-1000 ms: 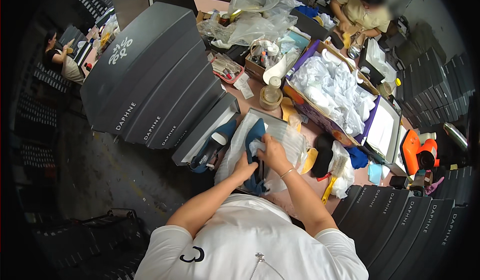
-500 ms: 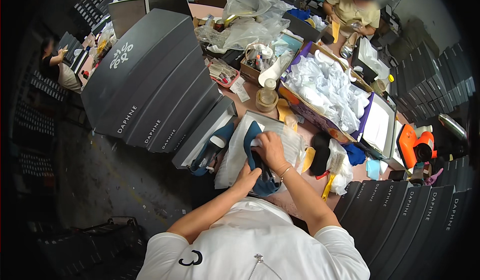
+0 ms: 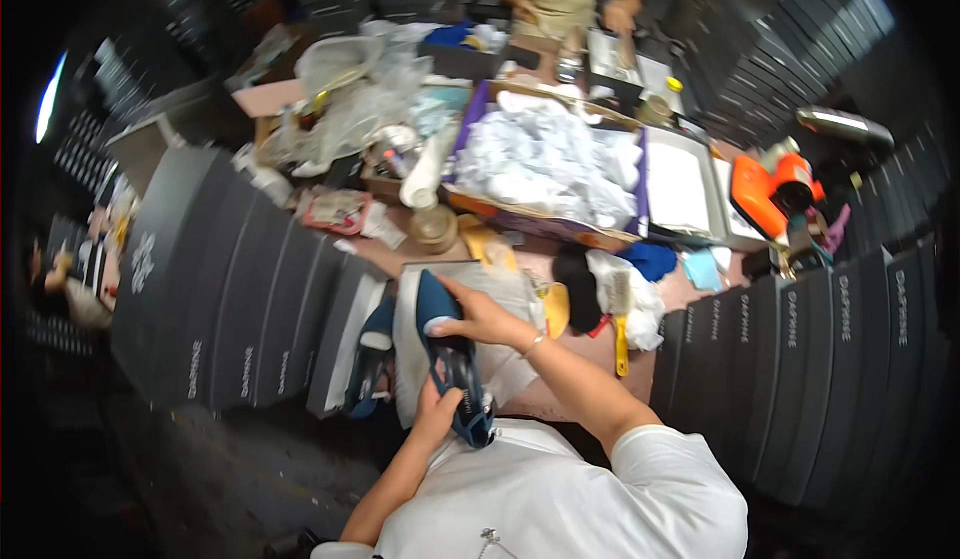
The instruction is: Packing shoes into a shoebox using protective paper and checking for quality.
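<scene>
We see pale lettering on the row of dark grey cardboard boxes and small print on the insole of the blue pointed-toe shoe, held over the white wrapping sheet. Its long axis runs toe-away, slightly left. Our left hand grips its rear; our right hand, its front.

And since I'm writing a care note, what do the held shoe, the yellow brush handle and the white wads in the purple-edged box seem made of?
Held shoe: perhaps matte fabric or suede, judging by its shine-free blue; blur leaves it open.
Brush handle: probably smooth plastic, from its bright, uniform yellow.
White wads: thin paper or plastic film, given their creases.
</scene>
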